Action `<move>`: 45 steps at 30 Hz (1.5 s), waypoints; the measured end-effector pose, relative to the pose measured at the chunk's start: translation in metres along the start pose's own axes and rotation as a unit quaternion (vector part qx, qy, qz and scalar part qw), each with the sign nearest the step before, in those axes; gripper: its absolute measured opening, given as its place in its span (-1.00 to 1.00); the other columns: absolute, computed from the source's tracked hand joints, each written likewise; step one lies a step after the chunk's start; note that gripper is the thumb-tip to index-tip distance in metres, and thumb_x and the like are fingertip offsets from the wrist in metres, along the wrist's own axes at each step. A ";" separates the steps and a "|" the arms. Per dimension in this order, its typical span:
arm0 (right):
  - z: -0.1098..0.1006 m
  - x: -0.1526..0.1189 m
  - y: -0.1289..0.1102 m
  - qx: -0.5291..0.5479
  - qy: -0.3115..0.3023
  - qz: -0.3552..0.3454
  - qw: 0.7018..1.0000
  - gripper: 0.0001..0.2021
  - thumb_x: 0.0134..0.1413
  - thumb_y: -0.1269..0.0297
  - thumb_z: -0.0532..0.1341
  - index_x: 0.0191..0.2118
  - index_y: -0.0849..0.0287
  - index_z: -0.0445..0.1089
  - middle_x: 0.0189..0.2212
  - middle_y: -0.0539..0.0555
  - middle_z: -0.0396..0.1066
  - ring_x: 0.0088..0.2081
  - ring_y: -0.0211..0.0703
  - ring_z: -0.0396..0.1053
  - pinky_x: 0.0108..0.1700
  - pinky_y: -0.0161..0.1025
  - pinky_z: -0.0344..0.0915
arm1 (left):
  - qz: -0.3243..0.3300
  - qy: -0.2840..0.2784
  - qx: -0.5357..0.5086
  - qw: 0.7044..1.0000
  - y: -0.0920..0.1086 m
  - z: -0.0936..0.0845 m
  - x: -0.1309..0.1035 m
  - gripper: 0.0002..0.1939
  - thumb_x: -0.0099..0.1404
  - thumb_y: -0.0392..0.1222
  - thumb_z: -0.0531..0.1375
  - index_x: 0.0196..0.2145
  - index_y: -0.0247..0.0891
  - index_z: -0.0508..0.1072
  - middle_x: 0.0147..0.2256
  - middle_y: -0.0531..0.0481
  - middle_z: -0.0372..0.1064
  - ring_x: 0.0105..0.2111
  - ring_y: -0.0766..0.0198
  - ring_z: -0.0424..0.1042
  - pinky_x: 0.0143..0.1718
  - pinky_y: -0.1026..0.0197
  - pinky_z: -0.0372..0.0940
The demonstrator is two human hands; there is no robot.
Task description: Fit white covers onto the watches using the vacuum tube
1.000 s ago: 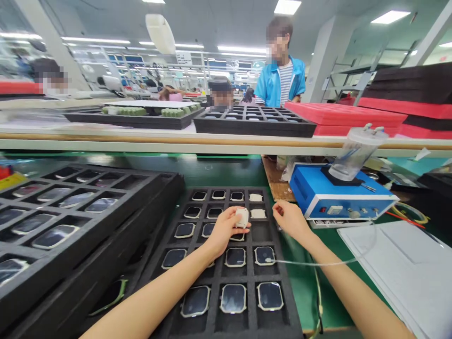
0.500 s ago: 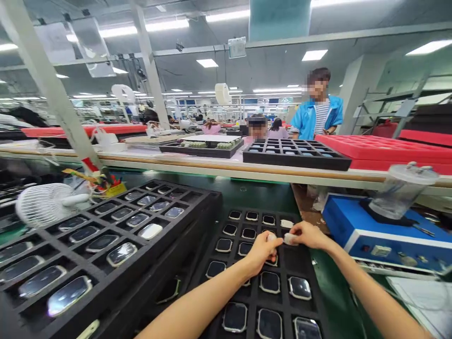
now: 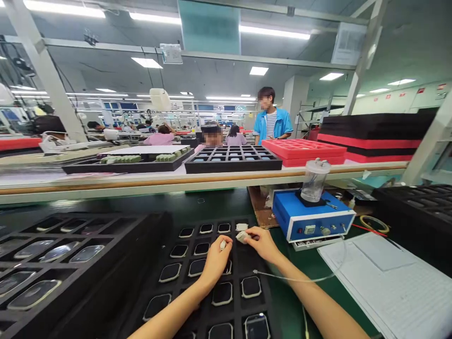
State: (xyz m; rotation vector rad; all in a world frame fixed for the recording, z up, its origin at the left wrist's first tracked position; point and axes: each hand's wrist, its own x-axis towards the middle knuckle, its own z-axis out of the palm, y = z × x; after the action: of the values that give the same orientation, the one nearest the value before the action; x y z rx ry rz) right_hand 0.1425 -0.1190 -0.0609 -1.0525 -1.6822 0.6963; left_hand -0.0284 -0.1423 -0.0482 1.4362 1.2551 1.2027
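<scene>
My right hand (image 3: 259, 242) pinches a pale watch case (image 3: 242, 237) between thumb and fingers, above the upper right of a black foam tray (image 3: 237, 289). To its left, my left hand (image 3: 216, 256) has its fingers closed round a small whitish piece (image 3: 222, 245), whose shape is mostly hidden. The hands are a short way apart. Dark-faced square watches, such as one nearby (image 3: 251, 286), lie in the tray's compartments. Another case (image 3: 242, 227), light in colour, rests in the top right compartment.
A second black tray of watches (image 3: 116, 249) stands at left. On the right are a blue device (image 3: 314, 214), a thin cable (image 3: 303, 280) and white papers (image 3: 388, 278). A shelf (image 3: 158, 186) with trays crosses ahead; a person in blue (image 3: 280, 123) stands beyond.
The view has swung to the right, showing more of the papers and blue device. The hands have moved slightly apart, and the case in my right hand shows more fully.
</scene>
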 end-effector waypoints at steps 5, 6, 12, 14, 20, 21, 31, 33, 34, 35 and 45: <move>0.003 0.005 0.008 0.051 0.029 0.016 0.998 -0.80 -0.10 0.29 0.24 -0.32 0.26 0.49 -0.46 0.11 0.49 -0.45 -0.12 0.40 -0.41 -0.24 0.32 | 0.051 -0.044 0.049 0.997 0.010 0.005 0.027 -0.70 -0.06 -0.02 0.21 -0.41 -0.29 0.46 -0.58 0.09 0.31 -0.58 0.30 0.24 -0.54 0.29 0.08; 0.002 0.006 0.009 0.059 0.031 0.016 0.998 -0.80 -0.10 0.28 0.25 -0.33 0.27 0.50 -0.47 0.11 0.49 -0.45 -0.13 0.40 -0.41 -0.24 0.32 | 0.060 -0.055 0.056 0.995 0.011 0.007 0.030 -0.71 -0.07 -0.02 0.22 -0.45 -0.29 0.47 -0.58 0.09 0.32 -0.56 0.29 0.24 -0.51 0.28 0.08; -0.007 0.006 -0.001 0.092 0.013 0.005 0.996 -0.82 -0.18 0.31 0.30 -0.34 0.18 0.53 -0.40 0.09 0.49 -0.35 -0.11 0.40 -0.28 -0.21 0.31 | 0.088 -0.100 0.046 0.990 0.013 0.011 0.029 -0.79 -0.06 -0.07 0.25 -0.57 -0.30 0.46 -0.60 0.10 0.30 -0.51 0.29 0.22 -0.43 0.28 0.09; -0.008 0.006 -0.005 0.108 0.005 0.011 0.994 -0.82 -0.19 0.31 0.31 -0.35 0.17 0.52 -0.40 0.08 0.49 -0.35 -0.13 0.40 -0.28 -0.21 0.32 | 0.079 -0.110 0.020 0.991 0.013 0.011 0.026 -0.77 -0.09 -0.06 0.27 -0.56 -0.30 0.47 -0.57 0.08 0.33 -0.49 0.28 0.24 -0.43 0.28 0.10; -0.004 0.005 -0.007 0.178 0.034 0.059 0.982 -0.74 -0.18 0.18 0.30 -0.34 0.24 0.46 -0.48 0.08 0.47 -0.47 -0.19 0.39 -0.43 -0.25 0.36 | 0.001 -0.082 -0.083 0.993 0.008 0.016 0.023 -0.64 0.00 0.07 0.20 -0.37 -0.28 0.38 -0.67 0.21 0.13 -0.73 0.48 -0.05 -0.69 0.37 -0.07; -0.003 0.004 -0.007 0.188 0.033 0.066 0.979 -0.74 -0.19 0.16 0.30 -0.37 0.25 0.46 -0.50 0.08 0.47 -0.50 -0.19 0.39 -0.44 -0.24 0.37 | -0.007 -0.080 -0.099 0.992 0.007 0.017 0.022 -0.64 0.00 0.06 0.20 -0.36 -0.27 0.36 -0.66 0.21 0.13 -0.73 0.49 -0.07 -0.70 0.37 -0.07; 0.000 0.001 -0.014 0.239 0.037 0.085 0.967 -0.78 -0.23 0.17 0.32 -0.46 0.24 0.49 -0.56 0.07 0.49 -0.57 -0.23 0.36 -0.47 -0.25 0.35 | -0.030 -0.100 -0.181 0.978 0.011 0.016 0.016 -0.74 0.02 -0.07 0.23 -0.40 -0.32 0.36 -0.49 0.07 0.34 -0.71 0.54 0.00 -0.64 0.37 0.09; 0.001 0.001 -0.014 0.244 0.044 0.086 0.965 -0.79 -0.25 0.18 0.33 -0.48 0.24 0.49 -0.57 0.04 0.47 -0.59 -0.26 0.33 -0.49 -0.27 0.34 | -0.028 -0.095 -0.179 0.979 0.011 0.017 0.015 -0.77 0.05 -0.09 0.23 -0.40 -0.31 0.37 -0.58 0.14 0.27 -0.71 0.52 0.02 -0.63 0.37 0.10; 0.001 0.001 -0.013 0.245 0.047 0.088 0.964 -0.79 -0.26 0.17 0.33 -0.49 0.24 0.48 -0.60 0.02 0.45 -0.61 -0.27 0.31 -0.51 -0.28 0.33 | -0.028 -0.092 -0.177 0.980 0.011 0.017 0.015 -0.79 0.07 -0.11 0.23 -0.41 -0.31 0.36 -0.63 0.19 0.20 -0.71 0.51 0.02 -0.63 0.37 0.10; 0.002 0.001 -0.013 0.246 0.050 0.090 0.964 -0.78 -0.27 0.17 0.33 -0.51 0.24 0.47 -0.62 0.00 0.42 -0.63 -0.28 0.30 -0.53 -0.29 0.31 | -0.027 -0.089 -0.173 0.981 0.010 0.018 0.015 -0.81 0.09 -0.13 0.22 -0.42 -0.31 0.36 -0.67 0.22 0.13 -0.71 0.51 0.03 -0.63 0.37 0.10; 0.004 -0.001 -0.014 0.229 0.071 0.111 0.965 -0.80 -0.25 0.19 0.27 -0.57 0.26 0.40 -0.69 -0.05 0.30 -0.70 -0.32 0.25 -0.61 -0.33 0.22 | 0.004 -0.064 -0.117 0.991 0.004 0.022 0.016 -0.81 0.15 -0.14 0.21 -0.43 -0.34 0.36 -0.63 0.21 0.12 -0.71 0.51 0.04 -0.69 0.39 0.04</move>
State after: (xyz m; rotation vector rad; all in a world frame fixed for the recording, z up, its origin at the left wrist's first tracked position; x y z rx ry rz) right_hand 0.1348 -0.1263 -0.0507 -0.9355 -1.2100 1.0694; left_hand -0.0059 -0.1273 -0.0458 1.3236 0.9885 1.2001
